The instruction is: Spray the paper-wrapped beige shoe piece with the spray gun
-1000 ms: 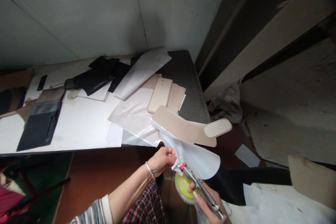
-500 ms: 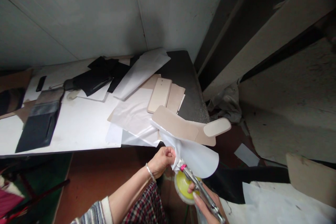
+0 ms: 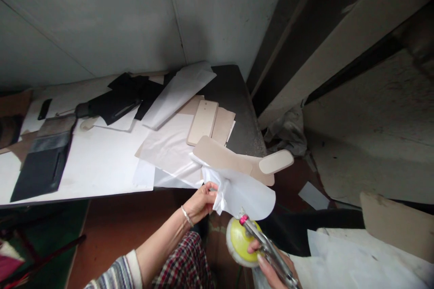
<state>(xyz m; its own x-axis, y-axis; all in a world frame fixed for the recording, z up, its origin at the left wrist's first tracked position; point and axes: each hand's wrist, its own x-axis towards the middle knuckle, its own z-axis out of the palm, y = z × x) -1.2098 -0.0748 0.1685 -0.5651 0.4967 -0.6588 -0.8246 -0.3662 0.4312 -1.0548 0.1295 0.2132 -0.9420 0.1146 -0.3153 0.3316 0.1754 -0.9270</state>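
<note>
Two hands low in view, both below table front edge. Your left hand pinches bunched corner of white sheet, sheet hanging off table edge, spreading rightward. Your right hand closed round metal tool; long axis runs up-left, pink tip just under sheet's lower edge. Yellow pad directly beneath tip. Left hand nearer sheet.

Glossy white sheet, seemingly plastic; metal tool
</note>
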